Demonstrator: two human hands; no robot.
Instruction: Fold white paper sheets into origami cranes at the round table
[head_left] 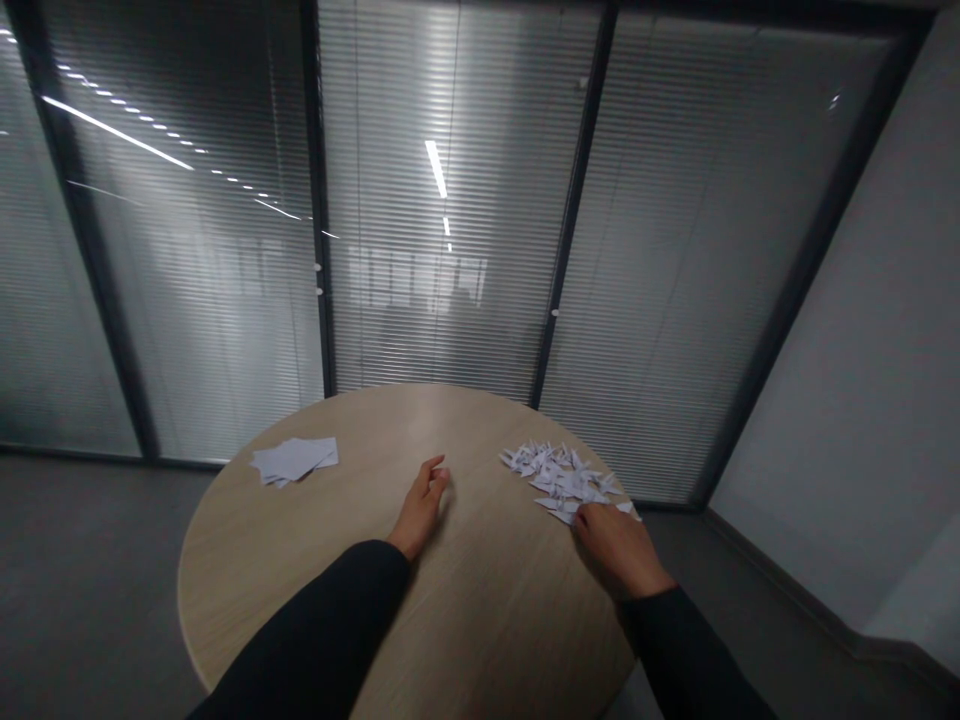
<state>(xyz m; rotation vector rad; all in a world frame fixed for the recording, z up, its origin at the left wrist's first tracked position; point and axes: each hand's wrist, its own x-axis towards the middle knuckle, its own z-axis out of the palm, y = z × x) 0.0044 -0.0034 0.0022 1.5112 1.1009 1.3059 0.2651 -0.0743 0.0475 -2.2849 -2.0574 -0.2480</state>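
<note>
A pile of small white folded papers (pixel 559 472), with pointed tips like paper cranes, lies at the right side of a round wooden table (pixel 480 600). My right hand (pixel 616 545) is at the near edge of this pile, its fingers curled together; the fingertips and whatever they may hold are hidden. Near the table's middle, my left hand (pixel 420 508) rests on its side or hovers just above the wood. Its fingers are loosely bent, the thumb apart, and nothing is in it. A loose stack of flat white paper sheets (pixel 295 460) lies at the far left.
Behind the table stands a glass partition with closed blinds (pixel 442 200) and dark frames (pixel 574 200). To the right is a plain wall (pixel 862 400) with a baseboard. Grey floor (pixel 90 560) surrounds the table.
</note>
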